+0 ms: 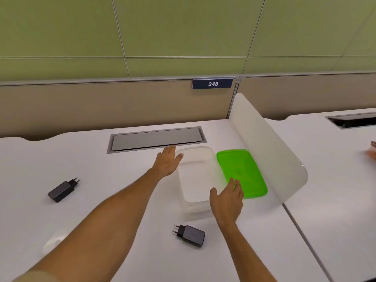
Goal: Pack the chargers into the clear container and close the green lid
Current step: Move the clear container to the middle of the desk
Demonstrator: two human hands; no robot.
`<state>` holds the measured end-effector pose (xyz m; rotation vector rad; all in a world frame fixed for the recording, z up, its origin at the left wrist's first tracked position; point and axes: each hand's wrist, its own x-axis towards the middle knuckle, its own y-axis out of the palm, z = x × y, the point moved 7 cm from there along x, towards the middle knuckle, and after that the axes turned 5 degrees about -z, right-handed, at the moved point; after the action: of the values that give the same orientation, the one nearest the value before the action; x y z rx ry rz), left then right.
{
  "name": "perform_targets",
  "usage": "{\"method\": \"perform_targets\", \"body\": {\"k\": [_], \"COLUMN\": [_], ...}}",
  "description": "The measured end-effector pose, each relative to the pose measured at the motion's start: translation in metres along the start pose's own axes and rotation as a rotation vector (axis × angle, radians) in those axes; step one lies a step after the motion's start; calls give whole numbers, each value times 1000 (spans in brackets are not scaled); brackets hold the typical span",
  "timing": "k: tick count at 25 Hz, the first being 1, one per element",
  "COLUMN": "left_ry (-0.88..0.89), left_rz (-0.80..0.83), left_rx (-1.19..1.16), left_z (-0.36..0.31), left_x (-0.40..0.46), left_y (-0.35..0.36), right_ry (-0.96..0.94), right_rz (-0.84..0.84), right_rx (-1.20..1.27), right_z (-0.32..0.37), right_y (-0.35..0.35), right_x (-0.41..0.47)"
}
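The clear container (196, 180) stands open and empty on the white desk (122, 200). Its green lid (242, 171) lies flat just right of it. My left hand (167, 160) is open at the container's far left corner, fingers by the rim. My right hand (227, 200) is open at the near right corner, fingertips over the lid's near edge. One black charger (190, 235) lies near the front, below the container. A second black charger (63, 189) lies far to the left. A white object (54, 242), partly hidden by my left arm, sits at the near left.
A grey cable hatch (156, 139) is set in the desk behind the container. A frosted divider panel (268, 147) stands to the right of the lid. Another person's hand (372, 149) shows at the right edge on the neighbouring desk.
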<state>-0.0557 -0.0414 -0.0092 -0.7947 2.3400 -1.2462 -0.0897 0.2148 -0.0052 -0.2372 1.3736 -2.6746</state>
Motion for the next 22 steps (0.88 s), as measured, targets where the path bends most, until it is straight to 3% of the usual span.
{"method": "perform_targets", "body": {"k": [3, 12, 16, 22], "left_ry": [-109, -314, -361, -422], "left_rz": [47, 193, 161, -82], "left_rx": [-55, -255, -433, -578], "left_z": [2, 8, 8, 27], "left_x": [8, 26, 24, 10], "left_y": [7, 21, 18, -15], "right_ry": [242, 631, 663, 529], "right_rz": [41, 202, 151, 100], "right_rx": [227, 597, 615, 570], "right_z": [-17, -25, -22, 5], "right_y": [11, 59, 61, 58], "right_x": [-7, -21, -13, 10]}}
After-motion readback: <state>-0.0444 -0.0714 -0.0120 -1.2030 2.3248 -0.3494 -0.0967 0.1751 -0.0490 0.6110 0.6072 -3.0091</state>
